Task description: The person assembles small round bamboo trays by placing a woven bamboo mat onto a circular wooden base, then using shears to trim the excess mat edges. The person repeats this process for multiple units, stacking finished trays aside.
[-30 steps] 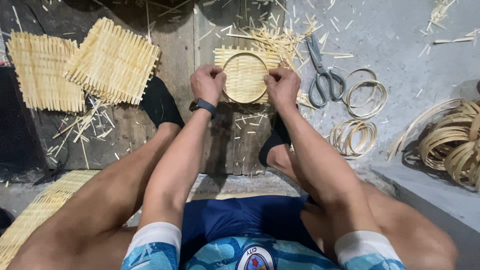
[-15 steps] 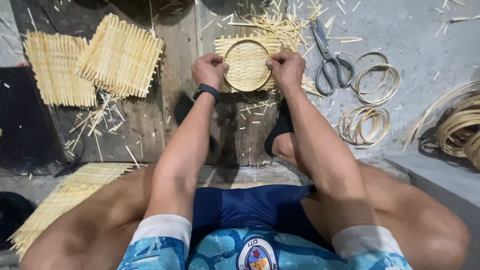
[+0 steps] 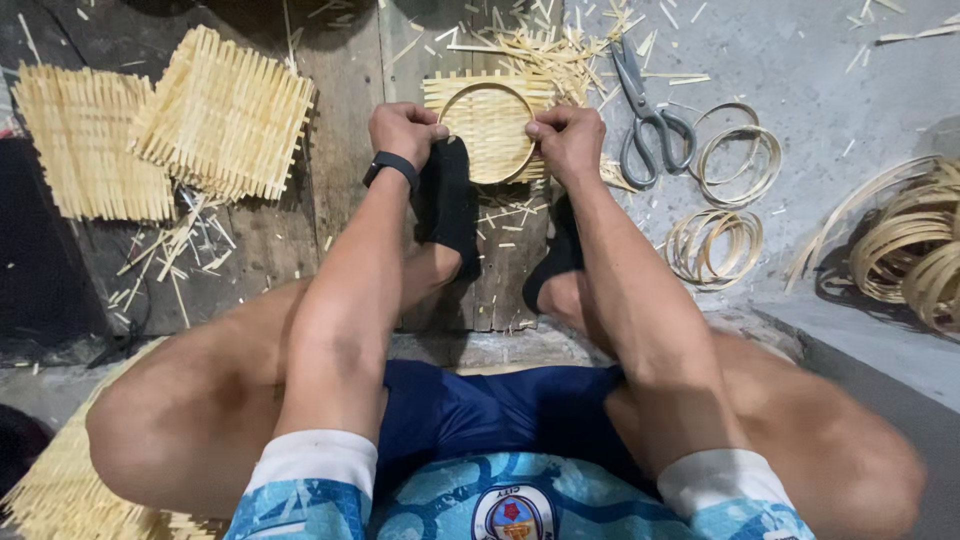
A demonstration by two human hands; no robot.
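**Hoop pressed onto a woven bamboo mat**

Nearest, the person sits with knees spread and socked feet [image 3: 450, 205] on the plank floor [image 3: 340, 215]. Past the feet, the left hand [image 3: 403, 133] pinches the hoop [image 3: 489, 132] at its left rim and the right hand [image 3: 568, 140] grips its right rim, both clenched on it. The hoop lies on a small mat [image 3: 490, 95] at the planks' far edge. This looks like the fitting step; steady, even pressure around the rim seems called for. Beyond lie scissors [image 3: 645, 120] and spare rings [image 3: 715, 245].
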